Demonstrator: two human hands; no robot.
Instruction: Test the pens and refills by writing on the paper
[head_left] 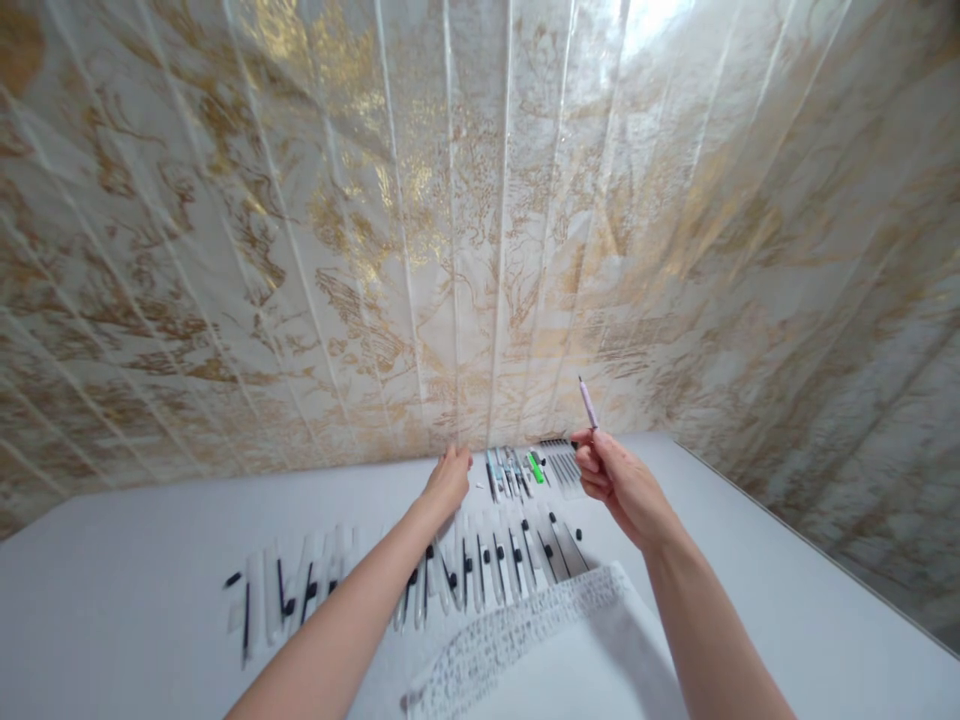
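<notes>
Pale purple pen [589, 405] is up off the white table [135, 560], gripped between the thumb and fingers of your right hand [622, 487], its dark tip pointing up towards the gold-patterned covering [420, 250] behind. Your hands are well apart. Your left hand [448, 476] is at the table's far edge, its fingers bent; you cannot tell from this view whether they hold anything. Just beside them lies a small white piece [480, 486]. Between your hands lie a cluster of pens [493, 477] and a bright green one [535, 467]. Nearer you, clear tubes [271, 597], thin dark rods [246, 630] and black caps [233, 579] form a long row, partly behind your left forearm. A white sheet [574, 665] with dark marks lies in front.
</notes>
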